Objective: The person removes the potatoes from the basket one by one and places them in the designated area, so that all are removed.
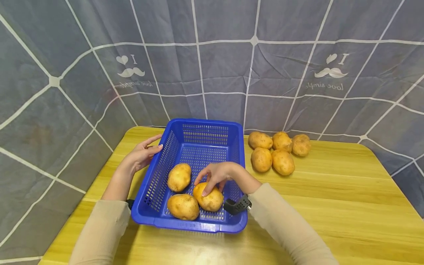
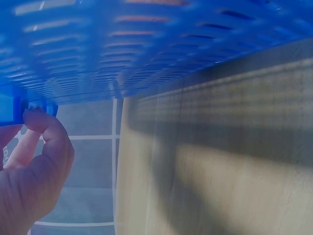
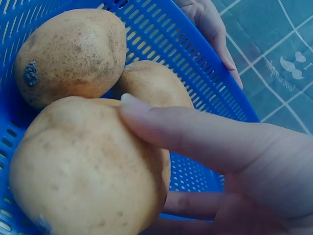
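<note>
A basket (image 1: 206, 127) stands on the table (image 1: 331, 206), toward its back left corner. Three potatoes (image 1: 179, 177) lie in the basket's near half, touching one another: one toward the left wall, two along the near wall. The right hand (image 1: 215, 176) rests on the near right potato (image 1: 209, 198). The left hand (image 1: 143, 154) touches the basket's left rim. Five more potatoes (image 1: 282, 162) lie clustered on the table right of the basket, near the back edge.
</note>
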`<act>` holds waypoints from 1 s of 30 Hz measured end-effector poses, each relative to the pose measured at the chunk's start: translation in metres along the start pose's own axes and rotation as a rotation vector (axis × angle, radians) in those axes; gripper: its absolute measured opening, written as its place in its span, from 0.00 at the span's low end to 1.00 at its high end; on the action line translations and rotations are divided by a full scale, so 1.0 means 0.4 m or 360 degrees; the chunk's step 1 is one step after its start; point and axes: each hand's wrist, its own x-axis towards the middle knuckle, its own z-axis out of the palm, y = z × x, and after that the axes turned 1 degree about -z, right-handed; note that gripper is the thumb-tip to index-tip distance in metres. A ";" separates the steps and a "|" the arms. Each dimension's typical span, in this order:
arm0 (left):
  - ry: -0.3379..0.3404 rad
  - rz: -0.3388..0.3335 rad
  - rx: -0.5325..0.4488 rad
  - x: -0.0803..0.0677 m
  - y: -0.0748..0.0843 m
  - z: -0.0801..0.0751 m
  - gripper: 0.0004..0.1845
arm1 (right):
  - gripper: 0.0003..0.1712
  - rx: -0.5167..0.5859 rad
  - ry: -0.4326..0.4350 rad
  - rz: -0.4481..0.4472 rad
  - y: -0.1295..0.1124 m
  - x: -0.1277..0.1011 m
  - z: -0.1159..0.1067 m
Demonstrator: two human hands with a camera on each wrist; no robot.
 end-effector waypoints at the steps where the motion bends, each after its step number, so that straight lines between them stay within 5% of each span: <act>1: -0.0008 0.0000 -0.0005 0.000 0.001 0.000 0.37 | 0.24 0.0009 0.0015 -0.0004 -0.001 -0.001 -0.001; 30: 0.0002 0.0022 0.0010 -0.002 -0.002 0.002 0.36 | 0.26 0.0160 0.0288 -0.0268 -0.031 -0.052 -0.015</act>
